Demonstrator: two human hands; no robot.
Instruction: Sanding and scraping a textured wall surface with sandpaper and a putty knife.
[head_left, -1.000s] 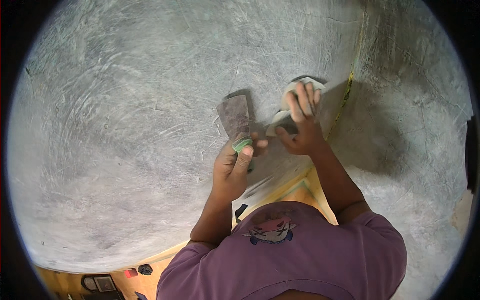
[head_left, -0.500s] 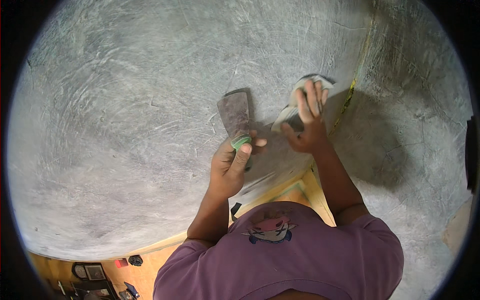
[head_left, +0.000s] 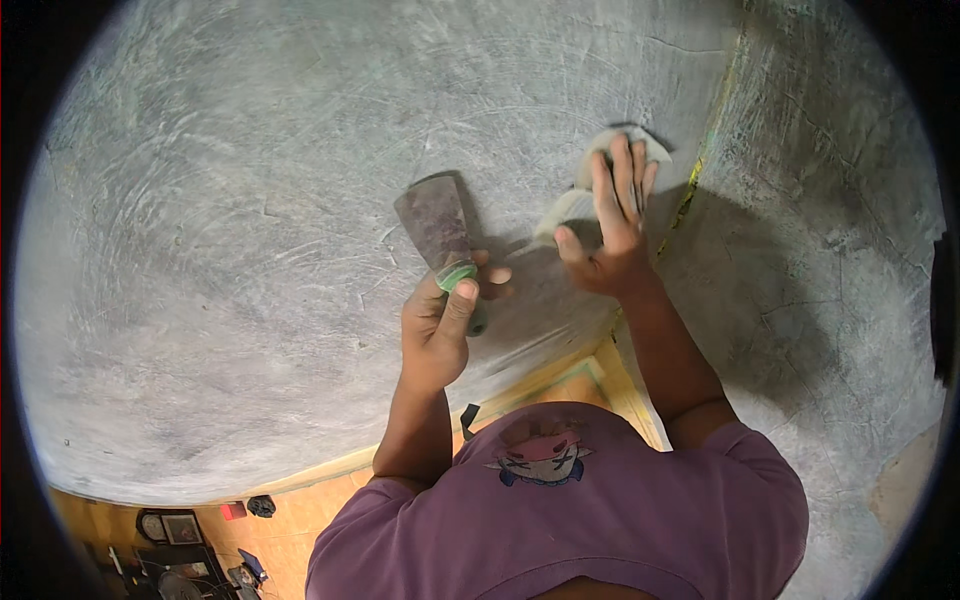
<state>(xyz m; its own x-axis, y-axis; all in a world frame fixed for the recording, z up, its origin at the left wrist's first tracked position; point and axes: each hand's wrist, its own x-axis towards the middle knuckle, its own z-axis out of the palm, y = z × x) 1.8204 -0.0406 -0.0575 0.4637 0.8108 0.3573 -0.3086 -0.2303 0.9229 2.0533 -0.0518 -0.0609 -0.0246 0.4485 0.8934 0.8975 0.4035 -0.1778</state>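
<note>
My left hand is wrapped round the green handle of a putty knife, its thumb along the grip. The wide, stained metal blade points up and leans to the left, close to the grey wall. To the right, my right hand presses a pale, bent sheet of sandpaper flat on the wall beside the corner. Its fingers lie over the sheet, with the thumb apart at the lower left. Part of the sandpaper is hidden under the palm and fingers.
A yellowish line marks the wall corner, with a second grey wall on the right. Below lies an orange tiled floor. At the lower left are a red object, a black bundle and framed pictures.
My left hand has shifted left with the putty knife, and the blade tilts further left. My right hand and the sandpaper have slid slightly up and to the left along the wall.
</note>
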